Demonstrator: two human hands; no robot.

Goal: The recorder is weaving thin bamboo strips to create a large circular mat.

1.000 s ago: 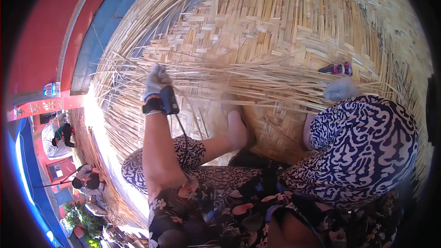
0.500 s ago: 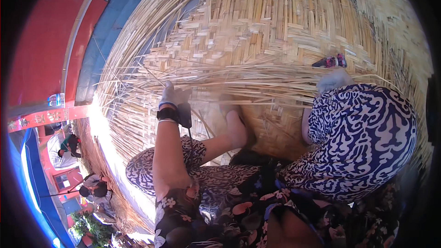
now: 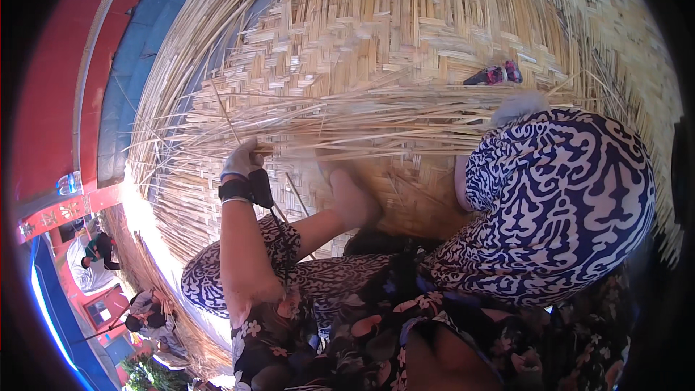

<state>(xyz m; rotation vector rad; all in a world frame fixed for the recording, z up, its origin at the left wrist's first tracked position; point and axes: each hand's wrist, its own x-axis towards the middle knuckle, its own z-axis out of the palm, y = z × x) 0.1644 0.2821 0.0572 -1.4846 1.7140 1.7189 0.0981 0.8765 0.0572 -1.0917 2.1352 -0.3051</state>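
Observation:
A large herringbone mat [image 3: 376, 36] woven from flattened pale reed strips spreads before me. Loose reed strips [image 3: 347, 122] lie crosswise over it in a long bundle. At the bundle's left end, my left hand [image 3: 245, 161], in a whitish glove with fingertips showing, is closed around a thin reed strip [image 3: 223, 112] that slants up and away. My right hand [image 3: 519, 106], also in a pale glove, rests low at the bundle's right end, partly behind my raised knee; its fingers are blurred and hidden.
Just beyond my right hand lies a dark pointed tool [image 3: 494, 73] with a pink patterned wrapping. My bare foot [image 3: 355, 199] is on the mat. A clear bottle [image 3: 69, 184] stands by the red wall at left. Other people [image 3: 150, 315] sit farther off at lower left.
The view has shifted, so the scene sits slightly farther left. My left hand has turned and its fingers have curled in more around the strip. My right hand stays by the knee.

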